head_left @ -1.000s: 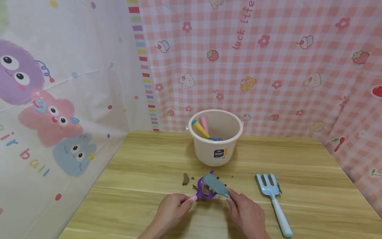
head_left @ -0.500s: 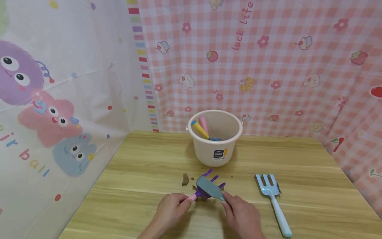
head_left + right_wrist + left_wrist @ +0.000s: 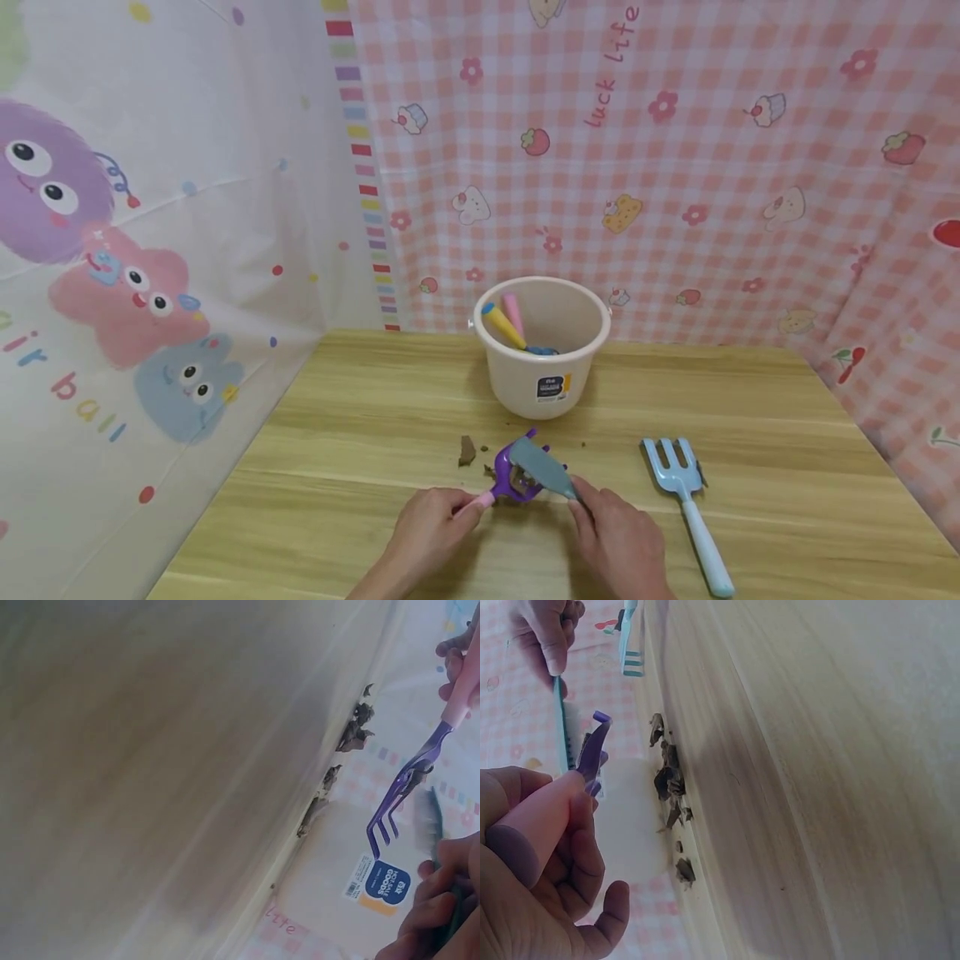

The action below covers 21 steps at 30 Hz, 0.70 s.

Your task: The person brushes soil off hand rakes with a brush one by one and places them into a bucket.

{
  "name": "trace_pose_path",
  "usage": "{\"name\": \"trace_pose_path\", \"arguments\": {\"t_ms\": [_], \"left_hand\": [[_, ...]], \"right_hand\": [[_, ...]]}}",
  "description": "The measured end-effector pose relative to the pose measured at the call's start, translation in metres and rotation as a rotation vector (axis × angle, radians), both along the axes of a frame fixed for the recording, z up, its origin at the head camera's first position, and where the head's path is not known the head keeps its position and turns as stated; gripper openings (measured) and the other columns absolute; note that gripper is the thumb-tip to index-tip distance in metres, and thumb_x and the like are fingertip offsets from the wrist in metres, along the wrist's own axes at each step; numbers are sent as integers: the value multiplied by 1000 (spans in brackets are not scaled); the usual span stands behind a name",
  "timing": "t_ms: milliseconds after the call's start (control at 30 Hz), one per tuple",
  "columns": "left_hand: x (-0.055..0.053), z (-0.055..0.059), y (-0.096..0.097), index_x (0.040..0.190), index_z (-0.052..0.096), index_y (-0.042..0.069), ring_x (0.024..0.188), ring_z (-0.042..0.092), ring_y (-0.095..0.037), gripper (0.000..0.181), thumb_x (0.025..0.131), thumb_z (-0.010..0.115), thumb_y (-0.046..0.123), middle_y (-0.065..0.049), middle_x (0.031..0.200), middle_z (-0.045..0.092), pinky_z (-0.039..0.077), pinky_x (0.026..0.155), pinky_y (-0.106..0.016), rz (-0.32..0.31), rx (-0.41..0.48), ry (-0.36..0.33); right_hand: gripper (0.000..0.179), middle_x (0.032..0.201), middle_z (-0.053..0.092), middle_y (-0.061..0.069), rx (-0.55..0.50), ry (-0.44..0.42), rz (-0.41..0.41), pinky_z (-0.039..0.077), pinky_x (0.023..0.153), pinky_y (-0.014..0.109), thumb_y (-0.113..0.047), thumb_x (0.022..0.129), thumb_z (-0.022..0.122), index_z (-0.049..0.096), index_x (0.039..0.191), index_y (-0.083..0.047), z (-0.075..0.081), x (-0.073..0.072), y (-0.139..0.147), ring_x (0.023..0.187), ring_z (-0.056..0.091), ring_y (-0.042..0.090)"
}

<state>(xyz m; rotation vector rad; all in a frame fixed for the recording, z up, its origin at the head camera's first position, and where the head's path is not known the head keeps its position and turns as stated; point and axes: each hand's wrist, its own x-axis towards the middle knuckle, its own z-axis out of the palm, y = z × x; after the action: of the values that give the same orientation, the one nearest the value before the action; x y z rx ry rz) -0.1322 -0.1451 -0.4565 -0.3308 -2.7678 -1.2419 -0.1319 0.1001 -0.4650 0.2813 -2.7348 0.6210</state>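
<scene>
My left hand (image 3: pixel 431 527) grips the pink handle of a small purple hand fork (image 3: pixel 504 472), whose curved prongs point away to the right. My right hand (image 3: pixel 624 537) holds a teal brush (image 3: pixel 546 468) by its handle. Pale bristles (image 3: pixel 571 724) show along the brush in the left wrist view. The brush lies across the fork's head, partly hiding it. Brown dirt or leaf bits (image 3: pixel 519 479) cling to the fork. Both tools are held above the table, seen in the wrist views. Beneath them lie dark dry scraps (image 3: pixel 670 772).
A cream bucket (image 3: pixel 525 387) stands behind the hands, with yellow (image 3: pixel 504 325) and pink handles (image 3: pixel 513 312) inside. A light blue garden fork (image 3: pixel 678 479) lies at right on the wooden table (image 3: pixel 337 433). One larger brown flake (image 3: pixel 467 451) lies left. Printed cloths hang behind and leftward.
The brush slid left over the purple fork half a second ago, then back right and nearer. The fork tipped and turned back with it. Bucket and blue fork stayed put.
</scene>
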Motion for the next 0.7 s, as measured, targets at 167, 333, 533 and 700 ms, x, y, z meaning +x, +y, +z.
{"name": "trace_pose_path", "arguments": {"t_ms": [167,333,533,700], "left_hand": [[0,2,-1,91,78,9,47,39,-2,19,91,66,24,12,55,48,33,43,-22,10,3,-6],[-1,3,-1,89,77,10,47,38,-2,19,91,66,25,13,55,47,34,43,-22,17,-5,-1],[0,2,0,90,78,12,49,40,-2,17,90,67,24,14,57,50,35,46,-22,17,-8,26],[1,1,1,91,78,11,49,39,-2,17,90,67,24,13,56,49,34,45,-22,17,-2,17]], "right_hand": [[29,67,54,-11,14,104,82,32,47,25,-22,87,74,73,116,-19,-3,0,-2,50,38,6],[28,65,52,-10,50,161,72,32,47,27,-21,86,76,73,113,-18,-4,1,-1,49,41,8],[29,64,50,-9,66,93,34,32,48,28,-21,89,73,71,118,-19,-2,0,1,50,39,9],[29,64,48,-8,67,59,13,33,49,28,-22,92,70,70,121,-19,-2,0,1,50,38,9]]}}
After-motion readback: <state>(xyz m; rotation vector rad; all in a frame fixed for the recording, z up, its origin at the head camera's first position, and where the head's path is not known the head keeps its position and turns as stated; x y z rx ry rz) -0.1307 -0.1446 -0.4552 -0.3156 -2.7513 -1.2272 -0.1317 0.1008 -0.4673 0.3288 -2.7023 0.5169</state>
